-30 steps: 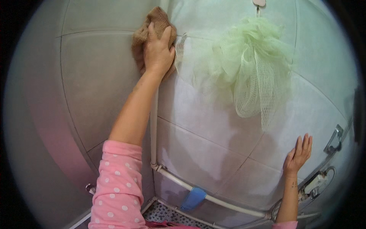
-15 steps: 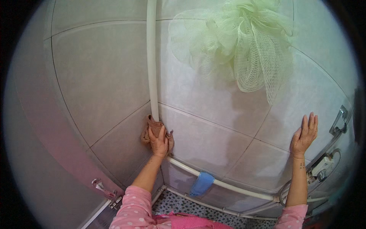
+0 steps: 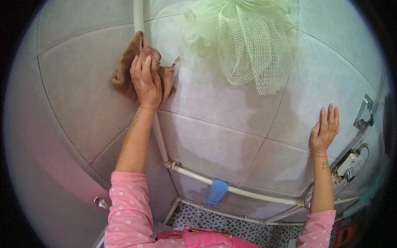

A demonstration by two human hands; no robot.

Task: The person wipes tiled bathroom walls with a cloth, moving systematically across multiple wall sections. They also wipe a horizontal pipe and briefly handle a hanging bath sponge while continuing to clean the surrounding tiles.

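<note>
Brown cloth (image 3: 140, 70): bunched, soft terry, pressed flat against the tiled wall (image 3: 74, 95) right over the white vertical pipe (image 3: 137, 16) in the corner, upper left of view. Crumpled into folds, one corner poking upward beside the pipe, another lobe spilling out to the left of the fingers. Pinned under the left hand (image 3: 145, 84), fingers together and pointing up, palm spread over the cloth rather than closed around it; arm in a pink dotted sleeve (image 3: 128, 206) reaching up from below. Long axis of the pipe running top to bottom, so the cloth sits across it, with the pipe showing again below the wrist and bending into a horizontal pipe (image 3: 248, 194) near the floor. Blue cloth (image 3: 217, 192) draped over that lower pipe, well below the brown one. Just right of the brown cloth, almost touching it, a pale green mesh bath sponge (image 3: 240, 45) hanging on the wall. Far right, right hand (image 3: 324, 130) open, fingers straight and spread flat on the tile, holding nothing, well apart from the cloth. Left hand clearly the nearer one. Metal wall bracket (image 3: 364, 111) beyond the right hand.
</note>
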